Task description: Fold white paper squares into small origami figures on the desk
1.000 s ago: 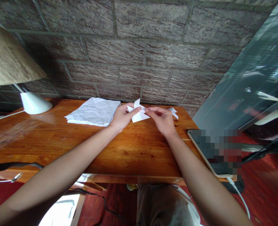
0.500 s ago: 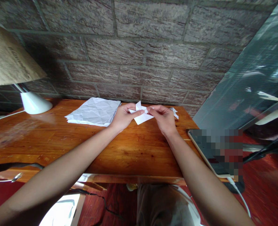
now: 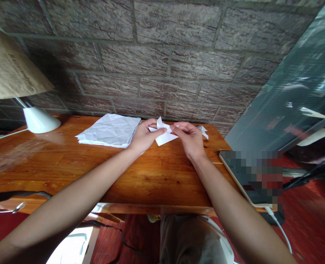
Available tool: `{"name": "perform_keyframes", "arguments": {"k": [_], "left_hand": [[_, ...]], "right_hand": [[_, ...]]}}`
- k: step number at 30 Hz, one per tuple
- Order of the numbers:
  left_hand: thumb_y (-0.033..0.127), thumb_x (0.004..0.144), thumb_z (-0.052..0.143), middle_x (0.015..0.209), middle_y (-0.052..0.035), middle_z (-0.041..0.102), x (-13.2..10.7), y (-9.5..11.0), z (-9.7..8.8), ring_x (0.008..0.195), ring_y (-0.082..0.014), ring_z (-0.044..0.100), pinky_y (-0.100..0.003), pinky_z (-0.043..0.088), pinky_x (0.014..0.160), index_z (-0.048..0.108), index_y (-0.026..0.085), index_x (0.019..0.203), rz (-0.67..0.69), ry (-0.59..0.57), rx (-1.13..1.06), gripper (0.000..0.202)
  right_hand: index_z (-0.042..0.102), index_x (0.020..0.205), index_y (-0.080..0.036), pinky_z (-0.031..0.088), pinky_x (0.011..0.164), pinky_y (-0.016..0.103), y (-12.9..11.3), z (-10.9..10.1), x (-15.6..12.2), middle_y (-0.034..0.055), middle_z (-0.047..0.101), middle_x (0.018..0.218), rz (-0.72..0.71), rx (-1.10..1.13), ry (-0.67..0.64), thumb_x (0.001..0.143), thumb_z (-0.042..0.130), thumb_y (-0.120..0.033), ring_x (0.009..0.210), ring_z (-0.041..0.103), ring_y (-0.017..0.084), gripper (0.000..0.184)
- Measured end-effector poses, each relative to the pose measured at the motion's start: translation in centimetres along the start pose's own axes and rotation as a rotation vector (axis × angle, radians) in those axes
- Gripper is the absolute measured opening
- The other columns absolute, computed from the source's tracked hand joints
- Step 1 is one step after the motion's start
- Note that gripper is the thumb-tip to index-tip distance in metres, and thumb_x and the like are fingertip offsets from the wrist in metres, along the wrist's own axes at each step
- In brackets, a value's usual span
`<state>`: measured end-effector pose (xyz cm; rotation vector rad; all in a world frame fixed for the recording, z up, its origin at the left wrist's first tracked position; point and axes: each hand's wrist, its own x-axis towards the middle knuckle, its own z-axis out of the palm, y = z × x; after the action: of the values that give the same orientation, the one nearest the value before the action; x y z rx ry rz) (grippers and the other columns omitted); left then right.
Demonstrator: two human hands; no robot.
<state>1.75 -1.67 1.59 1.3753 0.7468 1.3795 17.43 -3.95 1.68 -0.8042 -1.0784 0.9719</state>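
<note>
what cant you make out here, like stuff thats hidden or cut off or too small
All in the head view:
Folded paper: parts covered by the left hand and right hand.
Small paper piece: left part, seemingly behind the right hand.
Tablet: much of its screen, masked by pixel blocks.
Lampshade: left side, cut off by the picture edge.
Paper stack: number of sheets, edges too small to count.
</note>
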Motion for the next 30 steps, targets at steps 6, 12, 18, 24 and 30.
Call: {"name": "perform_keyframes", "arguments": {"k": [6, 12, 18, 24, 30], "left_hand": [[0.04, 0.058, 0.092, 0.086, -0.0034, 0.078, -0.2, 0.1, 0.2, 0.079, -0.0197, 0.07, -0.032, 0.053, 0.077, 0.072, 0.017, 0.085, 0.014, -0.032, 0.008, 0.041], [0.038, 0.059, 0.093, 0.089, -0.0025, 0.077, 0.0, -0.2, 0.0, 0.078, -0.0188, 0.07, -0.031, 0.053, 0.077, 0.072, 0.018, 0.093, 0.01, -0.039, -0.052, 0.045], [0.031, 0.058, 0.094, 0.083, 0.0002, 0.075, 0.3, -0.4, -0.2, 0.07, -0.014, 0.066, -0.027, 0.049, 0.07, 0.073, 0.019, 0.095, -0.076, -0.006, -0.199, 0.044], [0.031, 0.058, 0.093, 0.085, 0.0, 0.075, 0.3, -0.3, -0.3, 0.072, -0.015, 0.067, -0.029, 0.051, 0.073, 0.073, 0.019, 0.095, -0.103, -0.023, -0.226, 0.044], [0.033, 0.061, 0.093, 0.085, -0.0002, 0.075, 0.4, -0.5, -0.5, 0.072, -0.0139, 0.065, -0.028, 0.049, 0.071, 0.074, 0.019, 0.094, -0.066, -0.065, -0.184, 0.04]], "right_hand": [[0.073, 0.078, -0.023, 0.056, 0.079, 0.032, 0.0, -0.2, 0.1, -0.0041, 0.074, 0.07, 0.001, 0.0, -0.007, 0.059, 0.092, -0.036, 0.065, 0.068, 0.013, 0.03], [0.076, 0.081, -0.024, 0.055, 0.084, 0.034, -0.2, -0.5, 0.1, -0.0019, 0.078, 0.078, -0.015, -0.036, -0.039, 0.06, 0.092, -0.035, 0.074, 0.071, 0.016, 0.029], [0.081, 0.084, -0.025, 0.055, 0.087, 0.033, -0.5, -0.8, 0.2, -0.001, 0.08, 0.086, 0.038, 0.025, -0.112, 0.06, 0.092, -0.03, 0.079, 0.071, 0.016, 0.027], [0.081, 0.086, -0.025, 0.058, 0.081, 0.034, -0.6, -1.1, 0.3, -0.0002, 0.081, 0.09, 0.049, 0.012, -0.159, 0.059, 0.093, -0.033, 0.081, 0.072, 0.017, 0.031], [0.082, 0.083, -0.026, 0.061, 0.076, 0.033, -0.6, -1.3, 0.4, -0.0003, 0.081, 0.085, 0.012, -0.048, -0.155, 0.063, 0.091, -0.041, 0.08, 0.073, 0.018, 0.027]]}}
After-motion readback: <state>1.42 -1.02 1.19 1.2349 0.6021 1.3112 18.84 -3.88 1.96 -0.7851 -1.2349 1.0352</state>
